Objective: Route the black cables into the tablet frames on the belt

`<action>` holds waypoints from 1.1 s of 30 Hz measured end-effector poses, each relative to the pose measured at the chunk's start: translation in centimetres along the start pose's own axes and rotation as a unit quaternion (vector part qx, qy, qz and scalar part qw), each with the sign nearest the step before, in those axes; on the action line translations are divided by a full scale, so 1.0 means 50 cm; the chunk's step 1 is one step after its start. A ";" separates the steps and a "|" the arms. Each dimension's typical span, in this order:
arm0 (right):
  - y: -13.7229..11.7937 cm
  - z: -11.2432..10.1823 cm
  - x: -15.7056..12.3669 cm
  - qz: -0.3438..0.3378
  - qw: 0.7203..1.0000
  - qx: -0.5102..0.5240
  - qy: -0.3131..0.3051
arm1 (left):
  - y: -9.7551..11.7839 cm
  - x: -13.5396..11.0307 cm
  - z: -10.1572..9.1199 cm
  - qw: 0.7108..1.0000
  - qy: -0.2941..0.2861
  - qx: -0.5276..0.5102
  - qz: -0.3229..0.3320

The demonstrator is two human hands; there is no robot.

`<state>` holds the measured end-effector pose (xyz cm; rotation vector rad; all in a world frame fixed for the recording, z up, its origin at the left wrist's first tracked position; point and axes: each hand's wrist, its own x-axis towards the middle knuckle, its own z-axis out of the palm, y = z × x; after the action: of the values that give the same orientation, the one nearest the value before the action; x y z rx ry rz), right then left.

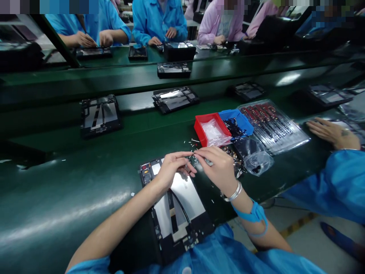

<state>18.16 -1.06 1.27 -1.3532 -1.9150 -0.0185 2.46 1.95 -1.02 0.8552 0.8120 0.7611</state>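
My left hand (174, 167) and my right hand (216, 164) meet at the fingertips above an opened tablet (196, 198). Each pinches at the same spot, on something too small to make out. The tablet lies on the green bench by my body, its silvery inside, black cables and circuit board facing up. Beyond my right fingers stands a red bin (200, 131) with clear plastic bags in it. Beside that, a blue bin (247, 124) holds small black parts. Small metal parts (237, 161) lie loose next to my right wrist, partly hidden by it.
A clear tray (296, 137) with rows of small circuit boards lies right of the bins, near a crumpled plastic bag (258, 158). Several more opened tablets (101, 116) rest along the bench. A co-worker's hand (333, 133) is at the right; other people sit across.
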 end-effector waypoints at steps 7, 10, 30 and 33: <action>0.008 -0.013 0.001 0.057 0.993 0.058 -0.084 | 0.011 -0.015 -0.001 0.981 -0.003 0.175 0.082; 0.012 -0.014 0.010 0.038 0.993 0.045 -0.103 | 0.010 -0.011 -0.007 0.978 -0.006 0.192 0.078; 0.009 0.032 0.014 0.171 0.879 0.440 -0.067 | 0.019 -0.019 -0.021 0.972 -0.209 -0.104 -0.016; -0.005 0.015 0.024 0.124 0.902 0.406 -0.080 | 0.028 -0.050 -0.038 0.974 -0.206 -0.087 -0.024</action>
<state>17.38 0.11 1.54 -1.0038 -1.5600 0.9387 -0.68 1.15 0.14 0.7961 0.3896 0.5749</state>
